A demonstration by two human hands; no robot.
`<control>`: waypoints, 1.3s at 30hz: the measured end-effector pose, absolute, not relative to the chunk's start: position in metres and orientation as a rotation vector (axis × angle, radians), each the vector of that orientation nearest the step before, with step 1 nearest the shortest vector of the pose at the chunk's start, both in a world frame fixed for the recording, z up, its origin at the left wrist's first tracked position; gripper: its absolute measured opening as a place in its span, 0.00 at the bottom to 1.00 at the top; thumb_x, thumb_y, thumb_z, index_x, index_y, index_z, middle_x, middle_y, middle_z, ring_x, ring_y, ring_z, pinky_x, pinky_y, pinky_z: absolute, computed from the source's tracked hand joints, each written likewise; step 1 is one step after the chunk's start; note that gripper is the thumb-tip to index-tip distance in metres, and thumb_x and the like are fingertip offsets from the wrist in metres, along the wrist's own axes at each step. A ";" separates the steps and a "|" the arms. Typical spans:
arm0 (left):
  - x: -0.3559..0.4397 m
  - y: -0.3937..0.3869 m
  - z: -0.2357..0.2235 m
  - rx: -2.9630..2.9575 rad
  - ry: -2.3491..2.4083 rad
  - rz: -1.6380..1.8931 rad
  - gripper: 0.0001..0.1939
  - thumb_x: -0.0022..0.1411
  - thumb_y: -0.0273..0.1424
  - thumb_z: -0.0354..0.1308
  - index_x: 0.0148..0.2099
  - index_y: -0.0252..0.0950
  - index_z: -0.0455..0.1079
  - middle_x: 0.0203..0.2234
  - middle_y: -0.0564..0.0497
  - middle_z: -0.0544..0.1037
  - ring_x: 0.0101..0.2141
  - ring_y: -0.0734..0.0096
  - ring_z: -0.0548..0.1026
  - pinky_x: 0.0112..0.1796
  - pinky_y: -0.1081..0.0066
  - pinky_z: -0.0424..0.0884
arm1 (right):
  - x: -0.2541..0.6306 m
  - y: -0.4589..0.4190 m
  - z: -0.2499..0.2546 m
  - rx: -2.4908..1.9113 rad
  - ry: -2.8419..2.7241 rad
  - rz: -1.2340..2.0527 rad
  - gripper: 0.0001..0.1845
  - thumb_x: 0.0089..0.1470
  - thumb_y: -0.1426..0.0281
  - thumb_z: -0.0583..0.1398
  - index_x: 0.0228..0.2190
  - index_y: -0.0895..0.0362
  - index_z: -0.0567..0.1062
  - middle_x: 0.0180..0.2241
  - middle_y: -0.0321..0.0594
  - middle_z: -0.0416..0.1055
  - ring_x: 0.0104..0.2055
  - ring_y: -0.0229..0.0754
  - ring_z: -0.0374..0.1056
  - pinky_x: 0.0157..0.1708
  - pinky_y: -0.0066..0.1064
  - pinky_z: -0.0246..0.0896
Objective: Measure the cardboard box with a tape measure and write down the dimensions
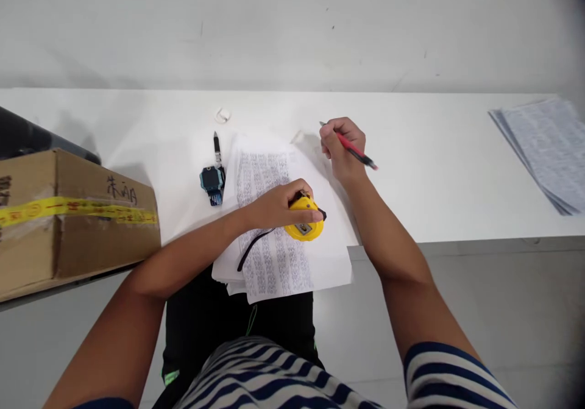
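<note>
A yellow tape measure (312, 231) with black trim is gripped in my left hand (278, 206), over the stack of written sheets (292, 269). Its dark wrist strap dangles across the paper. Columns of dense handwriting fill much of the top sheet, and the stack's near end hangs past the table edge. To the upper right, my right hand (342, 144) is closed around a red and black pen (351, 147), its tip pointing up and left. That hand is beside the upper right part of the stack; I cannot tell whether it touches the paper.
Left of the papers lie a smartwatch (212, 179), a second pen (217, 147) and a small white round item (222, 115). A taped cardboard box (105, 214) stands at the left, a dark cylinder (41, 135) behind it. More written sheets (543, 147) lie far right on the white table (434, 171).
</note>
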State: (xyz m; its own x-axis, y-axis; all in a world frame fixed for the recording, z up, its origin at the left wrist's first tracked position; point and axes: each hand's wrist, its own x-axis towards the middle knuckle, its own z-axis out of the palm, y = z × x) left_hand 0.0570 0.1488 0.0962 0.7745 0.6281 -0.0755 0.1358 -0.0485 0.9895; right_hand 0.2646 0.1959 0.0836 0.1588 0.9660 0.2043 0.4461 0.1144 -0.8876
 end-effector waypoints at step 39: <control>0.061 0.149 0.100 1.632 0.606 0.375 0.20 0.54 0.44 0.66 0.39 0.38 0.63 0.29 0.55 0.72 0.29 0.74 0.70 0.28 0.72 0.64 | 0.245 0.191 0.070 -1.424 -1.540 0.718 0.25 0.58 0.55 0.61 0.17 0.54 0.61 0.19 0.32 0.64 0.24 0.34 0.62 0.25 0.30 0.59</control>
